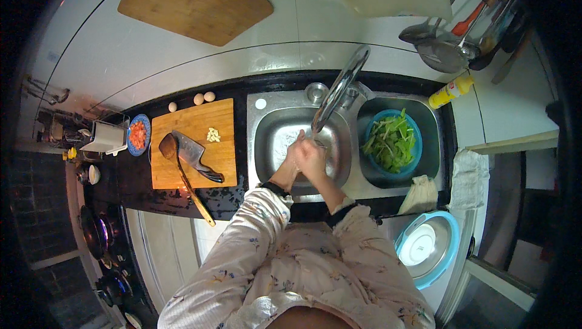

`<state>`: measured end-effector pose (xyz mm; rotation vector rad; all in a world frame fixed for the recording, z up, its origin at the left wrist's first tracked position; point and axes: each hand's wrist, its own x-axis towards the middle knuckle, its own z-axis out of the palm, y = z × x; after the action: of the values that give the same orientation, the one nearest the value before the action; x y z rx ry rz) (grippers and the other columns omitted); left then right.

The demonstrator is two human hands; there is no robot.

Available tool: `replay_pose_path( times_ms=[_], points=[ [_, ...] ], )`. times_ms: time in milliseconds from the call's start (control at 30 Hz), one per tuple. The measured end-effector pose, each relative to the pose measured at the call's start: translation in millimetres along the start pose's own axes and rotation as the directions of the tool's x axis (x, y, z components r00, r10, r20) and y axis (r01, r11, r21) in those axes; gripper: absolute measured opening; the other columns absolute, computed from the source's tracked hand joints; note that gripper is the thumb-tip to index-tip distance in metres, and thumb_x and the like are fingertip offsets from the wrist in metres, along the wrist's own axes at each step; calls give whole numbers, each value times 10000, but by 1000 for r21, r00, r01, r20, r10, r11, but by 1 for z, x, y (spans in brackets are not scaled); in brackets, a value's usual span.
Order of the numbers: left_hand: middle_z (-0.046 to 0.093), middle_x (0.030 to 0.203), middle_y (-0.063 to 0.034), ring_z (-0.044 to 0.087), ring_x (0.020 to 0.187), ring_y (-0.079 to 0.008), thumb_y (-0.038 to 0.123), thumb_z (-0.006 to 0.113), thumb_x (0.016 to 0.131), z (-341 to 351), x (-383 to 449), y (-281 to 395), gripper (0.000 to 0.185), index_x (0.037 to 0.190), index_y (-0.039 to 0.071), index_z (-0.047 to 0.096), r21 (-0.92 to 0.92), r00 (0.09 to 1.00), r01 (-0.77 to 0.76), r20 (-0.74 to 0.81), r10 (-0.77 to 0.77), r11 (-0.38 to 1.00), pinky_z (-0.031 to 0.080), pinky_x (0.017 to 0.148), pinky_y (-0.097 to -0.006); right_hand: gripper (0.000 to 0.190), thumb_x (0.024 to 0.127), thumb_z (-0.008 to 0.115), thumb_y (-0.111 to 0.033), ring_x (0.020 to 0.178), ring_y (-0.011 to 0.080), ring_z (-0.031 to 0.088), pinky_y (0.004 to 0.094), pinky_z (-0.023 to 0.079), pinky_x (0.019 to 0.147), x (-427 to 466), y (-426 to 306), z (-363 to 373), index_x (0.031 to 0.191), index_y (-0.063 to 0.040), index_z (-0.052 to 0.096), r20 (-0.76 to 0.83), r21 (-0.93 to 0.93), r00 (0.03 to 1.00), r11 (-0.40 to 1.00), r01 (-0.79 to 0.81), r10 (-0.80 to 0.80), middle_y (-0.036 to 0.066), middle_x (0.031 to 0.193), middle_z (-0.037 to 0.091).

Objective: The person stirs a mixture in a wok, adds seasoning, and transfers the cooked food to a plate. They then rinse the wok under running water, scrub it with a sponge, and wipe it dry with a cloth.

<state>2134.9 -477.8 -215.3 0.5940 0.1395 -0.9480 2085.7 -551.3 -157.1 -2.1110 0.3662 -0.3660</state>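
Observation:
Under the spout of the chrome faucet (341, 88), my left hand (293, 158) and my right hand (313, 156) are pressed together over the left basin of the steel sink (269, 147). Their fingers overlap, so whether anything lies between them is hidden. Leafy greens (391, 142) fill a blue colander (418, 147) in the right basin. Left of the sink, a wooden cutting board (223, 124) bears a cleaver (191, 150), peeled garlic cloves (213, 135) and a ladle (182, 172), whose handle juts past the counter's front edge.
Several eggs (199, 99) rest behind the board, and a blue-rimmed plate of chopped red food (137, 135) stands at its left. Lit burners (107, 233) hold pans at far left. A yellow bottle (451, 92) and a cloth (419, 195) are by the right basin.

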Motion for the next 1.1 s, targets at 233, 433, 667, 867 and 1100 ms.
replay_pose_path(
  times_ms=[233,433,667,867,1100],
  points=[
    [600,844,-47,590,758,-178,319,454,948,28,6,-1,280,965,70,583,156,927,32,-375,30,987,498,653,-329,175,812,535,-174,668,417,593,486,459,590,16,22,-2,823,-4,573,-142,-197,990,980,-35,7,216,703,606],
    [618,880,-68,602,798,-215,300,363,974,24,2,8,314,1000,72,577,109,936,116,-344,-72,987,509,689,-352,175,814,527,-158,632,393,589,466,460,576,16,27,-7,766,-2,587,31,-245,999,970,-1,8,217,691,592],
    [609,934,-82,591,858,-218,365,335,983,6,6,3,379,1050,70,562,21,986,49,-160,-45,999,508,743,-364,168,822,538,-160,732,397,588,480,453,662,14,16,-10,859,1,562,-7,-101,982,977,187,-189,219,788,596],
    [618,1017,-70,606,903,-208,429,345,969,12,-4,13,443,1119,62,543,165,943,296,-211,-259,941,504,758,-345,303,865,510,-263,781,413,587,453,459,704,28,55,-15,932,21,590,9,-36,990,989,-143,143,250,858,602],
    [622,1054,-80,618,930,-223,436,464,928,-3,-1,14,435,1137,63,546,262,938,-3,-334,94,965,514,791,-350,274,838,625,-295,778,224,616,364,478,697,28,65,-31,953,-47,626,426,694,721,314,-648,546,84,849,628]
  ],
)
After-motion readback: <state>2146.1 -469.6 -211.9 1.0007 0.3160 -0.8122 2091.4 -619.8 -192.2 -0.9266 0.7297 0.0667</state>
